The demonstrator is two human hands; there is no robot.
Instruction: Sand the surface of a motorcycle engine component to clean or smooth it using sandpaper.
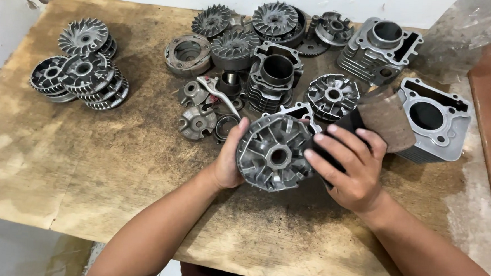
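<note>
Grey cast-metal pulley disc point(274, 152) gripped at rim by left hand point(228, 159), hollow face tilted up toward camera. Right hand point(351, 169) closed on folded sandpaper sheet point(382, 118), pressed against disc's edge. Cylinder blocks point(432, 120) just beyond right hand; finned discs point(81, 62) stacked well left.

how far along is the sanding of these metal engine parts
Possibly done: a stack of finned discs sits apart at the table's far left. In hand: the left hand holds a round ribbed pulley half while the right hand presses folded sandpaper to it. Left, apparently: cylinder blocks and more discs ahead.
</note>
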